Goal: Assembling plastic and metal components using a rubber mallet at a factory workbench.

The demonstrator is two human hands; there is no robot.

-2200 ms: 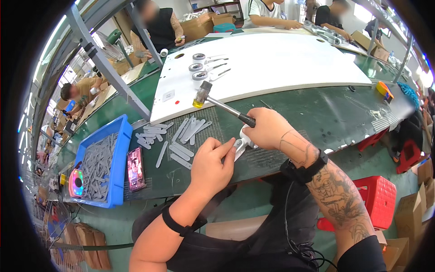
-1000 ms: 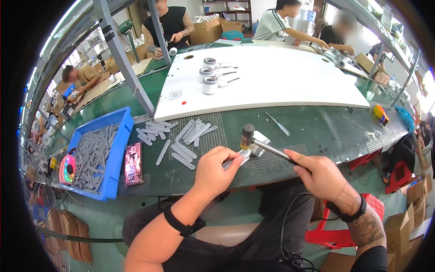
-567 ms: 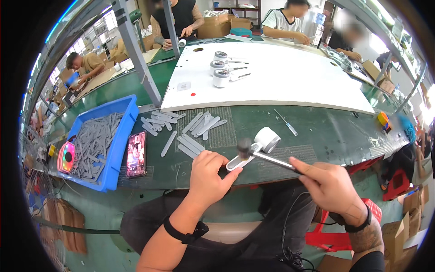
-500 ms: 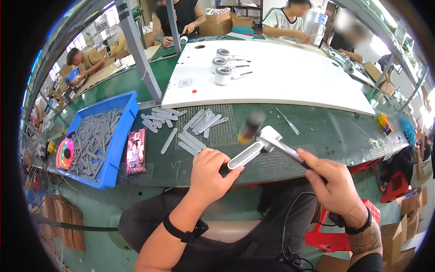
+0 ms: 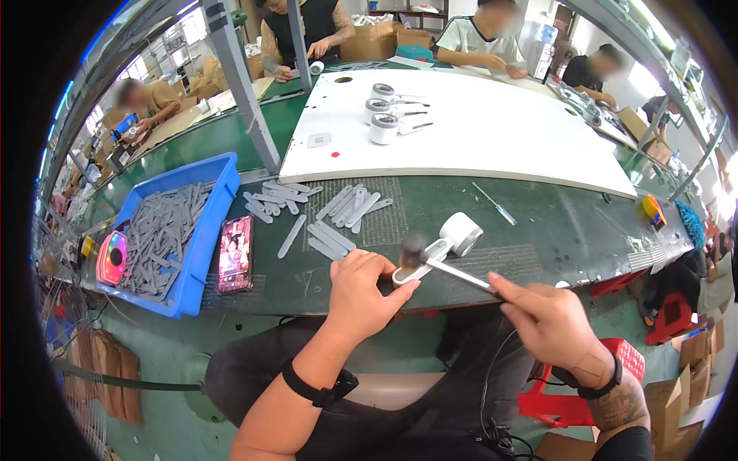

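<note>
My left hand is closed on the handle end of a white device with a round head and a long handle, lying on the green bench near its front edge. My right hand grips a hammer with a metal shaft and a dark end in my fist. The blurred hammer head is over the device's handle, close to my left fingers; I cannot tell whether it touches. Several flat grey strips lie loose beyond my left hand.
A blue bin full of grey strips stands at left, beside a phone. A screwdriver lies beyond the device. Three similar white devices rest on a white board at the back. Other people sit across the bench.
The hammer head has come down and toward me, from above the device's round head side to over its handle. My right hand has shifted slightly left.
</note>
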